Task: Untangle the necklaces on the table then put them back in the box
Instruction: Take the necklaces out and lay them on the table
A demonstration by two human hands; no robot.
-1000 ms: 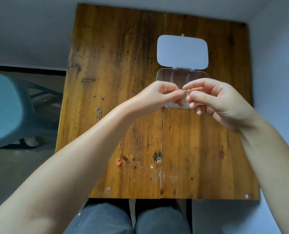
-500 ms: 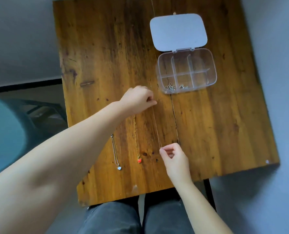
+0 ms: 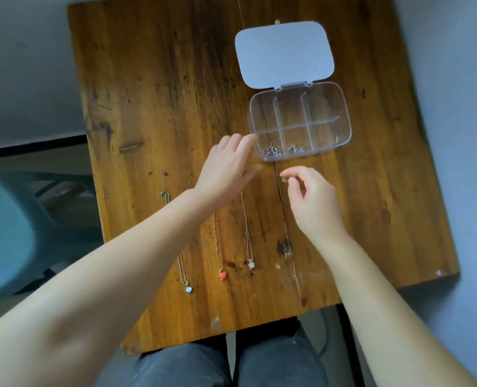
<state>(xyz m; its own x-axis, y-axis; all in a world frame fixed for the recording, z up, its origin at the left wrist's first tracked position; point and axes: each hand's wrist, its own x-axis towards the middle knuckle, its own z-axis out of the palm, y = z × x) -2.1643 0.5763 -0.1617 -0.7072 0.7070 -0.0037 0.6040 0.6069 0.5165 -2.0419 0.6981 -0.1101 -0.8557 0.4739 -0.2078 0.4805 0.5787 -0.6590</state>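
Right hand (image 3: pixel 312 208) now up beside left hand (image 3: pixel 226 170); flower-pendant necklace (image 3: pixel 247 233) newly flat

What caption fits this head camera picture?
Two hands hover over necklaces beside an open box.

Worn wooden table (image 3: pixel 153 107), pale blue chair (image 3: pixel 5 233) (blurred), grey trousers (image 3: pixel 181 367)

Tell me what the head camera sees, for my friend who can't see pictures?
Two bare hands, left hand and right hand, hover over a wooden table near an open clear box. Three necklaces lie straight, side by side, below the hands. Two box compartments hold small metal pieces.
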